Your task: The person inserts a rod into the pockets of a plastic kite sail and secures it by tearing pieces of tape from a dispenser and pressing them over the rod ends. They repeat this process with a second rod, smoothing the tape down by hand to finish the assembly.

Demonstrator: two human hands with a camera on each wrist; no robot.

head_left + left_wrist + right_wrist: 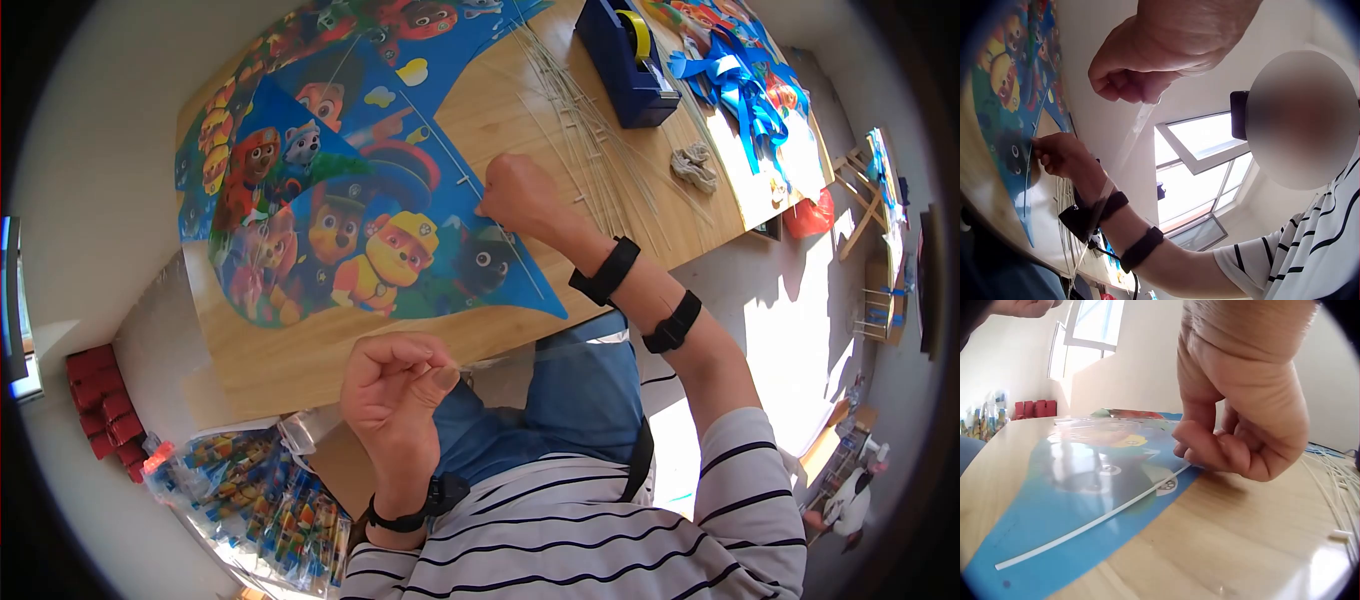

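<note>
A blue kite sheet printed with cartoon dogs lies on the wooden table. Along its right edge runs a thin white rod, which has a small white sleeve partway along it. My right hand is at the sheet's edge, thumb and curled fingers pinching the rod. In front of my body, my left hand is raised off the table. Its thumb and fingertips pinch one end of a strip of clear tape, which stretches away from the hand in the left wrist view.
A dark blue tape dispenser with a yellow roll stands at the back right. Several loose thin rods lie beside my right hand. Blue ribbon and a twisted cord bundle are farther right. Packed printed sheets sit below the table's left side.
</note>
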